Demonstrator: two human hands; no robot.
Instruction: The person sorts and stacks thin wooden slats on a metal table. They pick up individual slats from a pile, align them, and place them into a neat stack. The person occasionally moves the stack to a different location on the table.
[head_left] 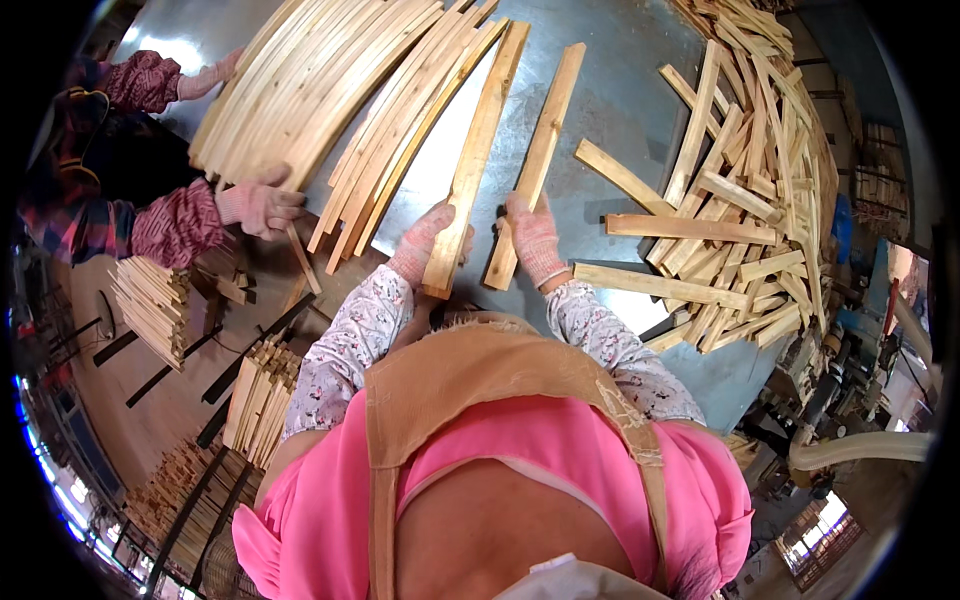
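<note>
My left hand (425,242), in a pink knit glove, is closed round the near part of a long wooden strip (486,130). A second wooden strip (549,140) is gripped by my right hand (533,235), gloved the same way. Both strips point away from me over the grey metal table (610,110), a gap between them. Just left of my left hand lie several loose strips (400,130), roughly side by side. Beyond these, a broad row of strips (310,80) lies edge to edge.
A jumbled heap of wooden strips (750,170) covers the table's right side. At the left, a co-worker's gloved hand (262,203) touches the near end of the row; the other gloved hand (208,78) is at its far side. Stacked strips (153,305) stand lower left, beside black rails.
</note>
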